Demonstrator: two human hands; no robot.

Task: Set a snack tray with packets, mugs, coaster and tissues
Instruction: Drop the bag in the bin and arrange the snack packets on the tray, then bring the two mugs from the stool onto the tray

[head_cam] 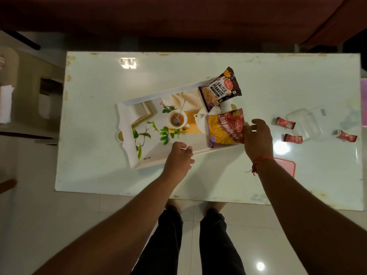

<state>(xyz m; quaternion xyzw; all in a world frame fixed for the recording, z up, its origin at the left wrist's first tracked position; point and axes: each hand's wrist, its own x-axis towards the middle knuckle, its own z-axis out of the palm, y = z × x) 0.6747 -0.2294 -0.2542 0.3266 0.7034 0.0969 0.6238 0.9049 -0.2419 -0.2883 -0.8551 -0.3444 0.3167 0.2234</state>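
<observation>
Two snack packets are lying at the right end of the printed tray [139, 147] in the frame's middle: the peanuts packet [220, 89] above, the red packet [225, 127] below. The right hand [258, 137] is pinching the red packet's right edge. The left hand [178, 157], fingers loosely curled, is touching the tray's near rim. Three small red sachets [286, 123] are lying on the worktop [95, 86] at the right.

Both forearms were bare, with no sleeves showing. A thin red thread bracelet [262, 158] circled the wrist just behind the right hand [258, 135], its frayed ends hanging loose. Dark trousers [198, 245] covered both legs, and the feet [215, 206] below the trousers looked bare.
</observation>
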